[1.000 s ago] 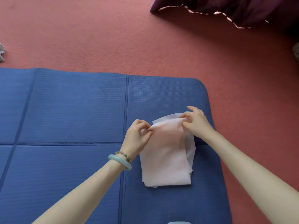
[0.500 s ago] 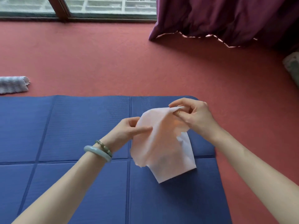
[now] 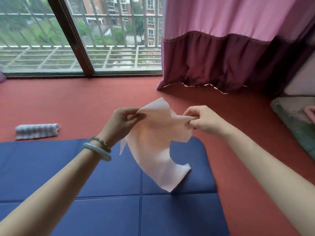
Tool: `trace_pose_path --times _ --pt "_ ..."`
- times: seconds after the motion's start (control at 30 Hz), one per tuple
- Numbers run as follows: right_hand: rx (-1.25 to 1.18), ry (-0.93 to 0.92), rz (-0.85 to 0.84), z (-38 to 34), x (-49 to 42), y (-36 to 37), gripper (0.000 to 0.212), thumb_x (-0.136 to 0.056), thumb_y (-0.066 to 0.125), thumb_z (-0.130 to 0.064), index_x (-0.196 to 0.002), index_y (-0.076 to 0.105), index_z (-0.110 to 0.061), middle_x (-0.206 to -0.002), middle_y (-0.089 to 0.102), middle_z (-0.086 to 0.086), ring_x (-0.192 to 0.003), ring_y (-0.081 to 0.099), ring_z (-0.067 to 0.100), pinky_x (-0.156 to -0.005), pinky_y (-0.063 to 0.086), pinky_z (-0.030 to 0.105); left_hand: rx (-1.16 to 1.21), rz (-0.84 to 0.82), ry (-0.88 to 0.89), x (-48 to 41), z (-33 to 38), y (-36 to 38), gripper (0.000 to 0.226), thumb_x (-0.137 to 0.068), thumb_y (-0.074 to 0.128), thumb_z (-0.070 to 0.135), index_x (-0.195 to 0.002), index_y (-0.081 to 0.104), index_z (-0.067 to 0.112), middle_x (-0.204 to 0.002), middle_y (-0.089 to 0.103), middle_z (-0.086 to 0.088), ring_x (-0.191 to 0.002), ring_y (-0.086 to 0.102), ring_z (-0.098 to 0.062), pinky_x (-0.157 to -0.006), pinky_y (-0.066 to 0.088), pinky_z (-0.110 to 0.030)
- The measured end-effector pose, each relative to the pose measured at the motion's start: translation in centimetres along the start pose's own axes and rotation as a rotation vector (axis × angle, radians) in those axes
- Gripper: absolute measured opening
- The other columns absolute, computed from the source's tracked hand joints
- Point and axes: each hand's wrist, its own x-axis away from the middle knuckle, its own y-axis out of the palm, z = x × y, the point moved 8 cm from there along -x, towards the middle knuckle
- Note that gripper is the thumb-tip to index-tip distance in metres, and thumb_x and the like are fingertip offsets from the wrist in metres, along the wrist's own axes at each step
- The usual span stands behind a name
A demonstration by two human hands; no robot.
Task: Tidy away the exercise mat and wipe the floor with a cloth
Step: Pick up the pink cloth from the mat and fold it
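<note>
"Head view sits higher than half a second ago. What came in?"

"The window (image 3: 105,40) and far more of the purple curtain (image 3: 230,48) now fill the top, where before only a strip of sill showed. The red floor (image 3: 76,99) runs beneath them. The blue exercise mat (image 3: 51,171) lies flat and unfolded on it, lower in the picture now."

"And the cloth?"

"A second ago the pale pink cloth (image 3: 156,150) lay on the mat. Now it hangs above the mat's far right corner, and I cannot tell whether its lowest tip touches. My left hand (image 3: 122,121) pinches the upper left edge between thumb and curled fingers. My right hand (image 3: 204,120) pinches the upper right edge likewise. They are wider apart than before."

"Anything smaller?"

"A rolled striped towel (image 3: 36,131) lies on the floor just beyond the mat's far edge. A pale bangle (image 3: 97,151) and a bead bracelet (image 3: 101,143) circle my left wrist."
</note>
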Motion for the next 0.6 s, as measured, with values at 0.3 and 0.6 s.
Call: trace_pose_path --times 0.3,0.6 --pt "0.092 0.024 -0.161 -1.8 0.2 1.1 0.076 -0.075 0.074 -0.009 -0.139 0.038 -0.030 -0.133 0.045 0.002 -0.122 0.044 0.010 -0.094 0.038 0.023 0.031 -0.075 0.052 0.0 3.2 -3.3 0.024 -0.092 0.057 0.010 -0.098 0.069 0.029 -0.087 0.070 0.026 -0.085 0.059 0.010 -0.079 0.043 -0.008" --pt "-0.087 -0.151 -0.037 -9.8 -1.4 1.3 0.019 -0.082 0.069 -0.015 -0.069 0.064 -0.002 -0.064 0.060 0.005 -0.057 0.052 0.011 -0.061 0.043 0.030 -0.043 0.008 0.147 -1.4 7.4 -5.3 0.013 -0.086 0.065 0.013 -0.094 0.072 0.021 -0.088 0.071 0.012 -0.079 0.059 0.008 -0.074 0.043 -0.010"
